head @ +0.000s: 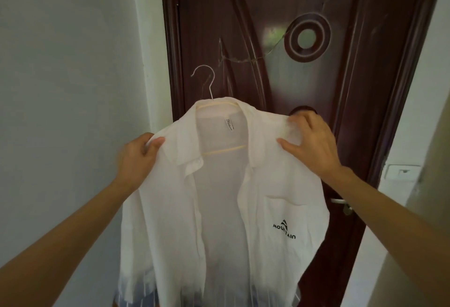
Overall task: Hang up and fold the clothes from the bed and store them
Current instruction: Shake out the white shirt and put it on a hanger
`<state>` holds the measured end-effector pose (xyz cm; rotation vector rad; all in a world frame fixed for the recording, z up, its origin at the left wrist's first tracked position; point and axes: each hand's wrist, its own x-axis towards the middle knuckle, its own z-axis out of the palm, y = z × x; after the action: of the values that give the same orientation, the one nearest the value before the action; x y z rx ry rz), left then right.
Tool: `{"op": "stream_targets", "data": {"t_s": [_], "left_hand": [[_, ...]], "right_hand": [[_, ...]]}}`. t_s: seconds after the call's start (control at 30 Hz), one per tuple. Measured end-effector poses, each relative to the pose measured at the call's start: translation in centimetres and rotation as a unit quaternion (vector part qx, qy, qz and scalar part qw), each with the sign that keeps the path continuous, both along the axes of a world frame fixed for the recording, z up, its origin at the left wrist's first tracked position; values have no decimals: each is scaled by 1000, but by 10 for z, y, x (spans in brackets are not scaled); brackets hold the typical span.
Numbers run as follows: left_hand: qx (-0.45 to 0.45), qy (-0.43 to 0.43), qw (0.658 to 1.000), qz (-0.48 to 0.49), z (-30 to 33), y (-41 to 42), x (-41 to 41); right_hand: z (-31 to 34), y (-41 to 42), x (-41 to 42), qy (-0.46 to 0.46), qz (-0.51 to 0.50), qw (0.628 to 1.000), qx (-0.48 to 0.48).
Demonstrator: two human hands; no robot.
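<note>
Head view: both hands, left [140,153] and right [308,140], grip white shirt [219,209] shoulders on hanger [207,92], before dark door [280,39].

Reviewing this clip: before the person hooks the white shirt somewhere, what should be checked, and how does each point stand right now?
1. White button-up shirt sits on the cream hanger: ok, the bar shows through the open collar.
2. Left hand grips one shoulder: ok.
3. Right hand pinches the other shoulder: ok.
4. White wire hook free and upright: ok, nothing is on it.
5. A rail or peg to take the hook: cannot tell, only the dark brown wooden door and the wall show.
6. Shirt front fastened: not ok, it hangs open.
</note>
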<state>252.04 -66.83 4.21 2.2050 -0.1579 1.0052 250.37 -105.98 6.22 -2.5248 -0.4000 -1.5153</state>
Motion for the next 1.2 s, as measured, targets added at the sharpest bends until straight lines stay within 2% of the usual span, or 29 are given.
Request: {"op": "stream_targets", "data": {"t_s": [0.1, 0.23, 0.33, 0.53, 0.67, 0.8, 0.97, 1.03, 1.13, 1.2], "left_hand": [[-5, -6, 1000, -2, 3, 1, 0], [-2, -1, 1000, -3, 8, 3, -3], [-4, -19, 1000, -16, 9, 10, -6], [13, -26, 1000, 6, 2, 26, -10], [32, -17, 999, 34, -1, 34, -12], [60, -1, 996, 66, -7, 45, -12], [78, 8, 995, 60, -15, 53, -11], [68, 8, 997, 43, -16, 54, -10], [45, 3, 999, 20, -16, 51, -10], [30, 1, 999, 16, -16, 49, -10]], "right_hand": [[-8, 12, 6, -31, -60, 998, -21], [-3, 23, 16, -66, -101, 993, 14], [-1, 25, 23, -92, -136, 986, 2], [-5, 26, 30, -94, -141, 985, -22], [-11, 33, 32, -18, -110, 993, -44], [-11, 34, 34, 112, -51, 992, 13], [-8, 27, 35, 78, 10, 991, 105], [-3, 25, 36, 101, 17, 982, 158], [4, 22, 37, 188, 28, 959, 209], [9, 19, 39, 266, 79, 924, 263]]}}
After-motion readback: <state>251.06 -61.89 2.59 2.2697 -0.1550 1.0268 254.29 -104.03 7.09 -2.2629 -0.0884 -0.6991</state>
